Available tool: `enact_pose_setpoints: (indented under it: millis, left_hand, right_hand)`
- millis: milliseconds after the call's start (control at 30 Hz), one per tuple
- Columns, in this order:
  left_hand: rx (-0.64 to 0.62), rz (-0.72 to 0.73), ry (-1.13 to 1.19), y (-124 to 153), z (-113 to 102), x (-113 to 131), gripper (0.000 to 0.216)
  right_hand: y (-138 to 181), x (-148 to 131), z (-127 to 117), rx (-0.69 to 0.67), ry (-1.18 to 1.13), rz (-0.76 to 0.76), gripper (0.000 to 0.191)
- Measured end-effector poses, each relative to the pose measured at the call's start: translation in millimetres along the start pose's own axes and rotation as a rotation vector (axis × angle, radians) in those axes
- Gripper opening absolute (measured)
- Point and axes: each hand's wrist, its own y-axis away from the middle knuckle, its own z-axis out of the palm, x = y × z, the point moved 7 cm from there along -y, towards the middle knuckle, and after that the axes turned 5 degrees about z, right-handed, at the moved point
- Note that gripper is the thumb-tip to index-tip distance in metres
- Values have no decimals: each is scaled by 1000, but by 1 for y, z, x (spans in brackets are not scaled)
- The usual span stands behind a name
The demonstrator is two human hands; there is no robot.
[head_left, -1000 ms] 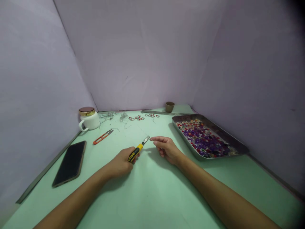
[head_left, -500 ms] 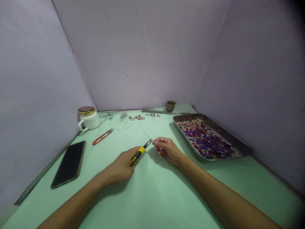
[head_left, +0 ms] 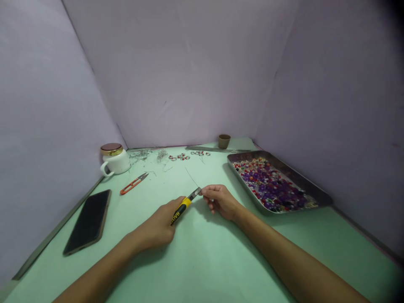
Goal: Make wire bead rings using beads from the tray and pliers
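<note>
Green worktop (head_left: 202,261), both hands meeting at centre, left of the bead tray (head_left: 315,191).
Phone (head_left: 88,221) lies well apart at the left edge. Left hand (head_left: 158,225) is wrapped around the yellow-handled tool (head_left: 184,205), its metal tip pointing up and right. Right hand (head_left: 221,201) has its fingertips pinched on the thin wire (head_left: 191,176) at the tool tip; the wire runs off toward the back wall.

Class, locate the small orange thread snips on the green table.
Head view, left side: the orange thread snips lie flat between the white lidded mug and the black phone.
</note>
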Motion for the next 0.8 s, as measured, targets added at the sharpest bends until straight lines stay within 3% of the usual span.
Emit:
enact_pose_setpoints:
  millis: [267, 467, 667, 800]
  left_hand:
    - [-11, -36, -122, 2, 5, -10, 62]
    - [-20, -122, -435, 4, 14, -15, 79]
    - [56, -112, -930, 0, 23, -2, 75]
    - [87, -134, -975, -1, 25, -2, 75]
  right_hand:
    - [2, -2, 1, 61, 14, -2, 12]
    - [2, 0, 1, 135, 88, 5, 10]
    - [0, 0, 1, 143, 81, 6, 10]
    - [1, -1, 1, 133, 53, -7, 14]
